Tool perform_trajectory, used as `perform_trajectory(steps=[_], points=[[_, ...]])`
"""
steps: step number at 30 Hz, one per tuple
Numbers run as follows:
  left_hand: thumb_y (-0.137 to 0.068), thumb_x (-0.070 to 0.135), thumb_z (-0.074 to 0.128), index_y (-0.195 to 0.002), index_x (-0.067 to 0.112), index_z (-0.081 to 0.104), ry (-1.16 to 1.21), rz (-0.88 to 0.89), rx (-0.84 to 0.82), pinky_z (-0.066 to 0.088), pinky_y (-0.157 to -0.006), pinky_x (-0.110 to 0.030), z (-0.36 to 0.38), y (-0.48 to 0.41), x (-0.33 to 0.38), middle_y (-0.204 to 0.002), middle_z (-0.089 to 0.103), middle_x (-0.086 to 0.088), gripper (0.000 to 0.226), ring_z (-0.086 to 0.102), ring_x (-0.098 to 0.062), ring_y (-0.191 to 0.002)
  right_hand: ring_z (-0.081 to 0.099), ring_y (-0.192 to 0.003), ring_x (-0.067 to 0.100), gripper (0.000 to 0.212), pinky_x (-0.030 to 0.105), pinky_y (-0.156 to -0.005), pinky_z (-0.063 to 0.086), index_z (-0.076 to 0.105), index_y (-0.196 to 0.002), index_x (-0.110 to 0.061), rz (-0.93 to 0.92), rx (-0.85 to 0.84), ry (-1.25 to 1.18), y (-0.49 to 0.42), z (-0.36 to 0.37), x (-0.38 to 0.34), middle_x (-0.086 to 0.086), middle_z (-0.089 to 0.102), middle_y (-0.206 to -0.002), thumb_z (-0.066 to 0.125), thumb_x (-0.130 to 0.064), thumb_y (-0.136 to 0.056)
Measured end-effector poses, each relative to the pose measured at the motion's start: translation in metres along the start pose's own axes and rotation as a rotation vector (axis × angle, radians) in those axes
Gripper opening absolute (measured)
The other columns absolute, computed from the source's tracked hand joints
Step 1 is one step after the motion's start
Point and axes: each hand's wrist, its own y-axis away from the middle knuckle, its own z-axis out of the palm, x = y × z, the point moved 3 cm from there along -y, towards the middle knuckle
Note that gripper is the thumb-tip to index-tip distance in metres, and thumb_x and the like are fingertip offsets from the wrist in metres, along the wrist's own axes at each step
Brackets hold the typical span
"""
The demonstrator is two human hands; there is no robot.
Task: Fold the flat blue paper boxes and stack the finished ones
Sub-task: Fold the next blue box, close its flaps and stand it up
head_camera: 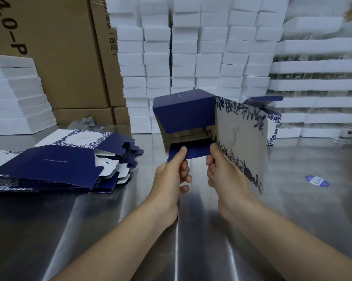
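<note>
Navy box [184,112] with blue leaf-patterned pale panel [240,136]; white foam blocks [191,47]

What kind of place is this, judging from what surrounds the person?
Probably a packing workshop or warehouse. A steel worktable holds a pile of flat blue boxes, white foam blocks are stacked high behind it, and large cardboard cartons stand at the left.

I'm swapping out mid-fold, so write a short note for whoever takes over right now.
Left hand: grip on the lower blue flap of the half-formed box, thumb on top.
Right hand: grip on the box's near edge by the floral panel.
The box is held above the steel table, end flaps open.
Flat blanks are piled at left.
Done: box opened into shape. No stack of finished blue boxes shows.
Left: close the flaps, stack it, fold the pile.
</note>
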Motion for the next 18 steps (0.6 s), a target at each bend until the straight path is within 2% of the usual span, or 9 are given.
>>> perform_trajectory(steps=[4,9,12,14,18], points=[[-0.103,0.036,0.063,-0.048,0.027,0.056,0.013,0.008,-0.007,0.038,-0.051,-0.023,-0.0006,-0.003,-0.0016,-0.06,0.048,0.006,0.056,0.049,-0.008,-0.051,0.031,-0.05,0.014,0.037,0.025,-0.05,0.03,0.053,-0.068,-0.021,-0.011,-0.035,-0.025,0.0026,0.0036,-0.0046,-0.004,0.035,-0.056,0.061,-0.042,-0.098],[-0.102,0.033,0.064,-0.049,0.026,0.057,0.002,0.015,0.008,0.036,-0.051,-0.023,-0.0029,-0.0053,-0.0037,-0.06,0.048,0.006,0.054,0.048,-0.007,-0.051,0.035,-0.048,0.011,0.032,0.029,-0.056,0.033,0.056,-0.072,-0.019,0.054,-0.112,0.006,0.003,0.0051,-0.004,-0.003,0.041,-0.058,0.066,-0.036,-0.097],[-0.1,0.037,0.067,-0.049,0.027,0.057,-0.008,0.012,0.024,0.037,-0.053,-0.025,-0.0043,-0.0054,-0.004,-0.06,0.048,0.007,0.053,0.049,-0.007,-0.051,0.035,-0.045,0.008,0.031,0.023,-0.049,0.034,0.056,-0.073,-0.017,0.041,-0.138,-0.034,0.0003,0.0063,-0.0004,-0.004,0.042,-0.057,0.064,-0.03,-0.1],[-0.098,0.041,0.068,-0.051,0.027,0.057,-0.011,0.004,0.04,0.037,-0.056,-0.026,-0.0047,-0.0057,-0.0033,-0.06,0.049,0.006,0.05,0.05,-0.008,-0.052,0.038,-0.042,0.005,0.036,0.017,-0.043,0.034,0.057,-0.071,-0.017,0.011,-0.164,-0.028,-0.0012,0.0083,-0.0007,-0.009,0.045,-0.052,0.063,-0.031,-0.103],[-0.099,0.039,0.066,-0.057,0.026,0.052,0.038,0.004,0.088,0.037,-0.056,-0.028,-0.0097,-0.0093,0.0028,-0.059,0.047,0.007,0.046,0.049,-0.009,-0.051,0.048,-0.05,0.01,0.041,0.016,-0.046,0.039,0.066,-0.068,-0.023,-0.093,-0.339,0.102,-0.004,0.0072,-0.0068,-0.004,0.054,-0.057,0.069,-0.052,-0.098]])
